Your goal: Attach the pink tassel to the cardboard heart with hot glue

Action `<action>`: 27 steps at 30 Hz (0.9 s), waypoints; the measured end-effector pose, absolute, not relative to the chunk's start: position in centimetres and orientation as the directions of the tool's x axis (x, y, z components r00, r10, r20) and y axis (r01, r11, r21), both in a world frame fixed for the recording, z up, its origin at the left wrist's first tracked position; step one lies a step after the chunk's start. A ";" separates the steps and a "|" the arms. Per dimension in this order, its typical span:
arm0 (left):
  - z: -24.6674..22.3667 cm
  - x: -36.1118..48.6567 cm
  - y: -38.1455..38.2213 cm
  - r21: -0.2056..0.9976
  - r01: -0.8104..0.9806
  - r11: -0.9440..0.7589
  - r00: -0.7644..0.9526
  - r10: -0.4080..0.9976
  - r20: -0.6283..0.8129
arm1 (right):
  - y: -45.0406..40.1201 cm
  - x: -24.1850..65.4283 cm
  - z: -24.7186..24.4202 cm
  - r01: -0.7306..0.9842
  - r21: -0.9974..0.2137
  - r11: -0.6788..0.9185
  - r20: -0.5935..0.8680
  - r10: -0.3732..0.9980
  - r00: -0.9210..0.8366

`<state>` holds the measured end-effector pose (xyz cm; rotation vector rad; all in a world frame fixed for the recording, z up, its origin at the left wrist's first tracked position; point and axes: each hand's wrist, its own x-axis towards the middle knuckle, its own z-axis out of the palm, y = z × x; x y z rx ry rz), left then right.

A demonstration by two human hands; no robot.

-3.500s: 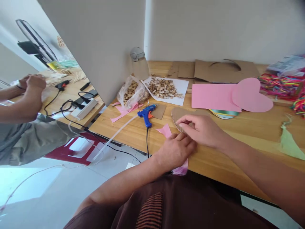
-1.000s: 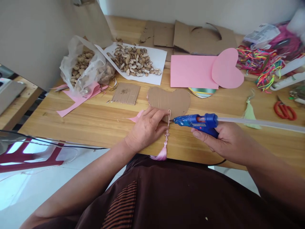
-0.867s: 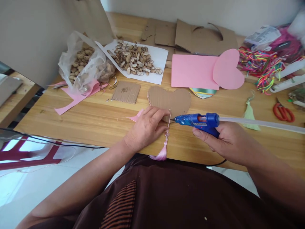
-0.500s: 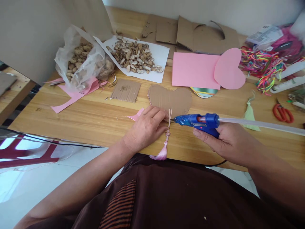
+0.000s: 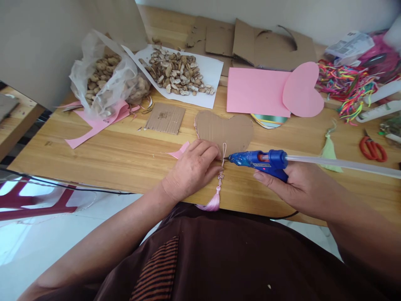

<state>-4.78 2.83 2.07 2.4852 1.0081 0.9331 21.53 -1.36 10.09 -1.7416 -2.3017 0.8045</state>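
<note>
A brown cardboard heart [image 5: 224, 125] lies flat on the table, its lower tip hidden under my left hand [image 5: 196, 167]. My left fingers are curled over that tip, thumb and forefinger beside the cord of a pink tassel [image 5: 213, 202]. The cord's loop lies up over the heart, and beads sit above the fringe, which hangs toward the table's front edge. In my right hand [image 5: 302, 188] is a blue hot glue gun [image 5: 260, 159], with a long clear glue stick [image 5: 344, 164] out of its back. Its nozzle points left, at the cord by my left fingertips.
Behind lie pink card [image 5: 257, 90], a pink paper heart [image 5: 302, 90], and peanut shells [image 5: 178, 71] on white paper. A plastic bag of peanuts [image 5: 103, 75] stands left. To the right are a green tassel [image 5: 328, 148], red-handled pliers [image 5: 372, 148] and colourful cords [image 5: 344, 83].
Almost nothing differs. The view has shifted very slightly, while both hands, the glue gun and the pink tassel stay in nearly the same place.
</note>
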 end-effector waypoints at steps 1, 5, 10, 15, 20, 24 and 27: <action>2.1 -4.8 2.8 0.489 0.512 -0.706 0.542 0.707 0.454 | -1.4 21.5 10.1 0.850 -0.495 0.179 -0.202 0.928 -0.313; 2.2 -4.8 2.8 0.489 0.521 -0.700 0.545 0.714 0.441 | -1.5 21.6 10.0 0.858 -0.495 0.140 -0.230 0.931 -0.284; 2.1 -4.8 2.8 0.476 0.521 -0.708 0.548 0.706 0.450 | -1.4 21.6 10.0 0.853 -0.506 0.129 -0.232 0.932 -0.279; 2.1 -4.8 2.8 0.471 0.528 -0.706 0.541 0.708 0.454 | -1.4 21.3 10.5 0.874 -0.456 0.166 -0.241 0.923 -0.301; 2.1 -4.8 2.8 0.468 0.524 -0.712 0.545 0.702 0.459 | -1.3 21.2 10.6 0.881 -0.438 0.178 -0.251 0.917 -0.310; 1.9 -4.8 2.8 0.469 0.523 -0.712 0.546 0.702 0.457 | -1.2 21.3 10.5 0.885 -0.431 0.174 -0.261 0.915 -0.307; 2.0 -4.8 2.8 0.470 0.526 -0.709 0.545 0.705 0.454 | -1.2 21.4 10.5 0.887 -0.432 0.164 -0.265 0.917 -0.298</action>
